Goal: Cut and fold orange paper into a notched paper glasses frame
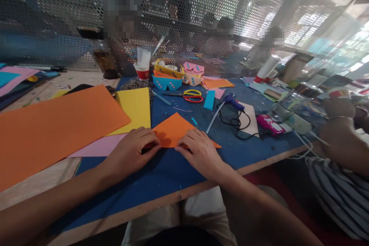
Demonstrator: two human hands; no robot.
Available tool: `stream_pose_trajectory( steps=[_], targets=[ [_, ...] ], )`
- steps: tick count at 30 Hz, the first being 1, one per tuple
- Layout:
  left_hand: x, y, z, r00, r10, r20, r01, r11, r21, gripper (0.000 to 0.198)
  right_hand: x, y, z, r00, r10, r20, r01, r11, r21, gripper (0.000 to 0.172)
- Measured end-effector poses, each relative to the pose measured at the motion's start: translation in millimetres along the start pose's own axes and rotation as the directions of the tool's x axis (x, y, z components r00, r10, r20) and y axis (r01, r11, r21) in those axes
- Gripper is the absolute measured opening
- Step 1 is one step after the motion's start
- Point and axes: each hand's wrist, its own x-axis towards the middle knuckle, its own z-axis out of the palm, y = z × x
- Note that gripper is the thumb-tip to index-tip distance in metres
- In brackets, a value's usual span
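Observation:
A triangular piece of orange paper point(174, 125), apparently folded, lies on the blue tabletop point(161, 177) with its point away from me. My left hand point(134, 148) pinches its near left edge between thumb and fingers. At the near edge, right of the middle, my right hand point(200, 150) is closed on the same paper, fingers on top and thumb in front. The paper's left corner is hidden behind my left hand. Just beyond it lie small blue scraps point(194, 121) and a pair of scissors point(193, 95) with red and yellow handles.
Large orange point(63, 123) and yellow sheets point(135, 103) lie at left. Folded paper shapes point(167, 82) and a paper cup point(142, 71) stand behind. A blue glue gun point(234, 102) with its cord and a pink box point(270, 125) are right. Another person's arm point(337, 142) rests far right.

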Motion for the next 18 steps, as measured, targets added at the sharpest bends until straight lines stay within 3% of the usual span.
stream_pose_trajectory(
  steps=[11, 18],
  targets=[
    [-1.5, -5.6, 0.2, 0.995, -0.104, -0.011, 0.103, 0.992, -0.073, 0.04, 0.1, 0.5, -0.4, 0.996, 0.085, -0.006, -0.085, 0.994, 0.062, 0.015],
    [-2.9, -5.5, 0.9, 0.988, -0.149, -0.026, 0.148, 0.988, -0.036, 0.048, 0.1, -0.2, 2.2, 0.996, 0.089, -0.032, -0.086, 0.994, 0.073, 0.018]
  ],
)
